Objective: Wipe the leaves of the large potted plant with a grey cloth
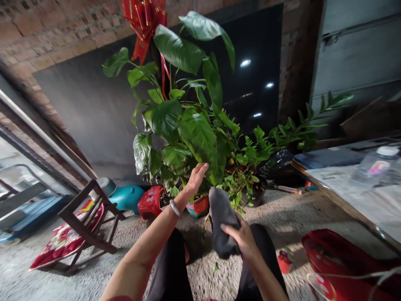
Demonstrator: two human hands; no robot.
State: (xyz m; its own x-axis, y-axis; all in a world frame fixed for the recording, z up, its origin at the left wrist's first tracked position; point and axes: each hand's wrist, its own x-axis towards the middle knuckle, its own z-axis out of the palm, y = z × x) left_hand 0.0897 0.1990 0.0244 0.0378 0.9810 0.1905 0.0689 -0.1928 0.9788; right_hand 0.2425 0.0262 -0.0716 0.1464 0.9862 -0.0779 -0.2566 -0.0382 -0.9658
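L forearm (138,263) cut off; R hand (246,241) hides pt of gray cloth (220,212).

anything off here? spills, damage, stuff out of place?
A loose green leaf lies on the floor between the person's legs, apart from the potted plant. The broad leaf above the left hand shows dark patches, maybe damage, maybe shadow. No spill visible.

- Centre: broad green plant leaves (196,129), smooth and glossy.
- 11 o'clock: looped red ribbon bow (145,23), shiny.
- 1 o'clock: flat black panel (255,75), polished, mirroring lights.
- 3 o'clock: clear plastic bottle (372,170), smooth.
- 5 o'clock: limp dark-grey cloth (222,215), matt, soft-looking.
- 6 o'clock: grey floor (224,282), rough, gritty.
- 8 o'clock: dark-brown wooden chair (83,231), dull.
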